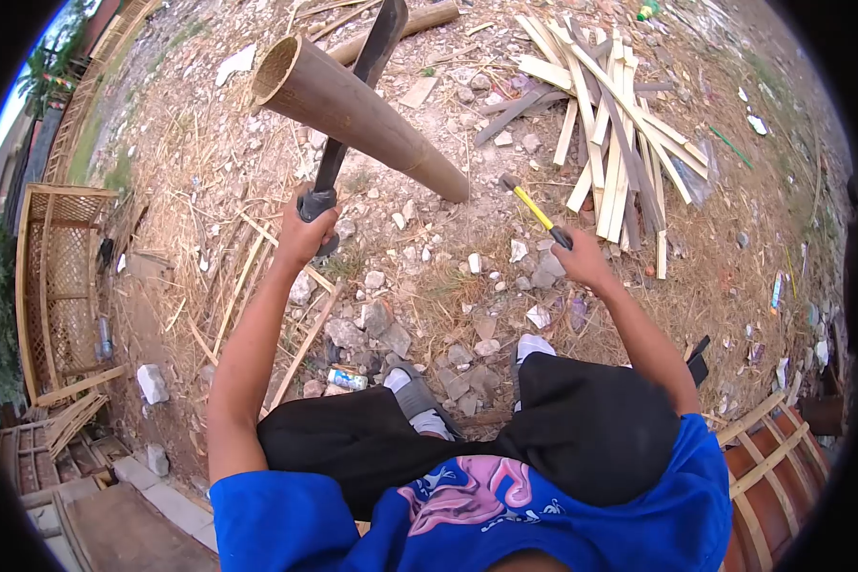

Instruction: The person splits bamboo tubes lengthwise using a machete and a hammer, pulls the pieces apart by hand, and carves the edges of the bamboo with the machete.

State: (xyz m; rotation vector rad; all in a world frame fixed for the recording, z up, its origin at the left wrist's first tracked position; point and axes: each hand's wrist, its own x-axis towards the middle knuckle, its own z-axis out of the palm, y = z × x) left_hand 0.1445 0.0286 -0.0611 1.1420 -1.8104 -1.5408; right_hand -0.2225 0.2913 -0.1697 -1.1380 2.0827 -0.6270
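Both sets of your fingers (328,219) are clenched: left hand (303,232) round machete (331,164), right hand (586,259) round hammer (536,207). Twisting the blade (381,46) could topple the tilted pole (367,119), upper centre.

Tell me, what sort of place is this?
Probably an outdoor work yard: dry, stony brown ground, a heap of long, mostly pale wood-like strips, and a thick, hollow brown pole.
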